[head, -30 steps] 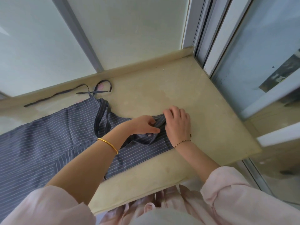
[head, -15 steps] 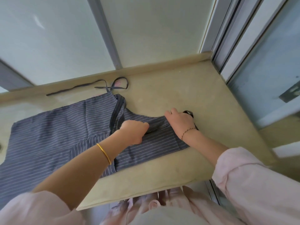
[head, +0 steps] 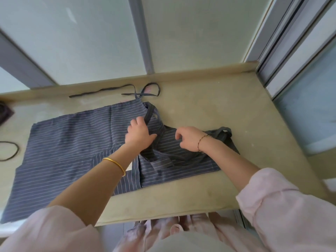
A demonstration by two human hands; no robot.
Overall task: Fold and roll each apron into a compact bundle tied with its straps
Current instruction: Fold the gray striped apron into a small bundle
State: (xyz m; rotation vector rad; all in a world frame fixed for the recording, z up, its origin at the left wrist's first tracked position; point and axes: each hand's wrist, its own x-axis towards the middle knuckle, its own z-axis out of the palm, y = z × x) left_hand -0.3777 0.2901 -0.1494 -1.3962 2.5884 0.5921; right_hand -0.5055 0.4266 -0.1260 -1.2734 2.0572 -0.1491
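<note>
The striped apron (head: 72,142) is spread flat on the beige ledge (head: 218,106), its bib end folded over at the right; a waist strap (head: 101,90) trails loose behind it. The neck strap (head: 149,113) is gripped in the curled fingers of the left hand (head: 140,136); the right hand (head: 190,140) is held over the bib, fingers loosely curled, and whether cloth is pinched cannot be told. The fabric is judged light, limp and apt to slide; it is best taken at hems and strap roots, with each fold pressed flat.
</note>
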